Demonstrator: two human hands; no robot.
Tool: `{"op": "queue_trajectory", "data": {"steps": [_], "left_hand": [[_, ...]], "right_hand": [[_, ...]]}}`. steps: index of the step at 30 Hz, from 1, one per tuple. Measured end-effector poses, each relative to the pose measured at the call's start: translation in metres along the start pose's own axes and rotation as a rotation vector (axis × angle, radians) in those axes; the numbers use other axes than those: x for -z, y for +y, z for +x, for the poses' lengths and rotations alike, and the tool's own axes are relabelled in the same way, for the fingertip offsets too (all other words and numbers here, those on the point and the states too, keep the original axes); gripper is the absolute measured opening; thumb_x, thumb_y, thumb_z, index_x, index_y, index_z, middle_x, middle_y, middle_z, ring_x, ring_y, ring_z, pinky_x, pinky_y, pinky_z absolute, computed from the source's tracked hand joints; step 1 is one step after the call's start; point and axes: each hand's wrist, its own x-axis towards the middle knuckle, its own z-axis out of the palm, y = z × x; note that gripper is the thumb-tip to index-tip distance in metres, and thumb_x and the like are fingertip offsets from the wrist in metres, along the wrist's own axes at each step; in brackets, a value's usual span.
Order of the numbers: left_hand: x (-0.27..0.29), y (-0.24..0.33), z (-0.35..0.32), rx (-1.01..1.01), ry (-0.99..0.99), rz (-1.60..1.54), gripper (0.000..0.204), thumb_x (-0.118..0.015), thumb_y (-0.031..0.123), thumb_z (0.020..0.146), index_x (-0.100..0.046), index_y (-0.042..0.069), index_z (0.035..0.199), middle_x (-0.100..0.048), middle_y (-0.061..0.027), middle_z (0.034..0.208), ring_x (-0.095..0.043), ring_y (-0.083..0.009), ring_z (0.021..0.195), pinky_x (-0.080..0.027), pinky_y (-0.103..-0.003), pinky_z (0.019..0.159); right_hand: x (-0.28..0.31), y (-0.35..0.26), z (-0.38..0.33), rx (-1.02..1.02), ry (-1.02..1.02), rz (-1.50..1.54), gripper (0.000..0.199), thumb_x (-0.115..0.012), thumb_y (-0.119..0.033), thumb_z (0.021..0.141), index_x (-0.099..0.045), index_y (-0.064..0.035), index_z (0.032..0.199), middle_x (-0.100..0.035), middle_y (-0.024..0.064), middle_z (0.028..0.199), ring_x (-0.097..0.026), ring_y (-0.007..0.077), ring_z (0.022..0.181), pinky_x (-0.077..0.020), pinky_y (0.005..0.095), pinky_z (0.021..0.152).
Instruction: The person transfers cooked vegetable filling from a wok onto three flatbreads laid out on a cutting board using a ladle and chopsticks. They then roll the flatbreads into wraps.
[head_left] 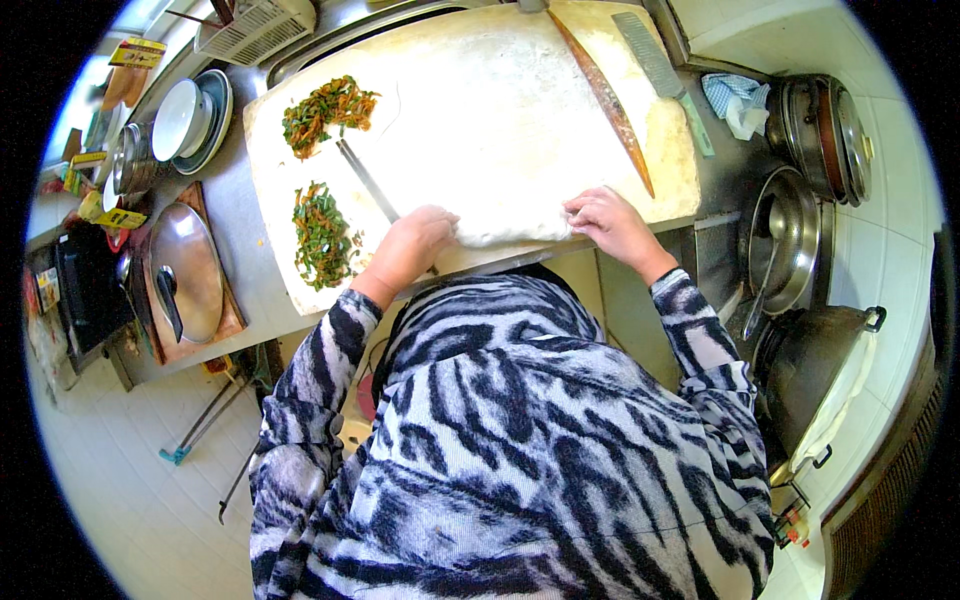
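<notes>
While both hands press flat on the near edge of the thin, pale sheet of rolled-out dough (500, 120), the work looks to be somewhere in its middle. The left hand (415, 245) and right hand (605, 222) lie apart, palms down, holding nothing; each rests on the thicker lip of dough that seems folded or rolled up along the near edge. That sheet already covers most of the large pale wooden board (275, 230), so the rolling-out appears finished. Two heaps of chopped green and orange vegetable filling sit untouched at the board's left, one far (328, 110), one near (322, 238), with dark chopsticks (368, 180) between them. A long brown wooden rolling stick (605, 100) lies idle at the far right. Filling the dough seems not yet done.
</notes>
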Motion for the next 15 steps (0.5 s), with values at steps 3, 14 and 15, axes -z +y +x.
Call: {"op": "queue_trajectory", "data": {"steps": [3, 14, 15], "left_hand": [[-0.003, -0.003, -0.001, -0.013, 0.015, 0.021, 0.009, -0.069, 0.006, 0.079, -0.063, 0.002, 0.084, -0.069, -0.0121, 0.105, -0.064, -0.0315, 0.101, -0.053, -0.039, 0.088], [0.012, -0.004, 0.012, 0.019, -0.076, -0.008, 0.027, -0.066, 0.007, 0.082, -0.068, 0.005, 0.108, -0.062, -0.0142, 0.093, -0.06, -0.0334, 0.092, -0.051, -0.04, 0.083], [0.012, -0.003, 0.013, 0.053, -0.103, -0.031, 0.027, -0.067, 0.006, 0.081, -0.069, 0.004, 0.107, -0.063, -0.0139, 0.094, -0.061, -0.0324, 0.093, -0.051, -0.039, 0.083]], "right_hand": [[-0.003, -0.002, -0.006, -0.054, -0.009, -0.075, 0.01, -0.072, -0.003, 0.077, -0.07, -0.0044, 0.087, -0.07, 0.007, 0.098, -0.062, 0.0255, 0.1, -0.05, 0.0345, 0.086], [0.004, -0.01, -0.002, -0.223, -0.057, 0.017, 0.029, -0.069, -0.007, 0.084, -0.07, -0.0068, 0.113, -0.064, 0.0096, 0.097, -0.063, 0.026, 0.089, -0.0515, 0.0337, 0.08], [0.001, -0.007, -0.003, -0.175, -0.048, -0.014, 0.03, -0.069, -0.008, 0.084, -0.07, -0.0075, 0.114, -0.064, 0.0097, 0.096, -0.063, 0.026, 0.089, -0.0516, 0.0338, 0.08]]}}
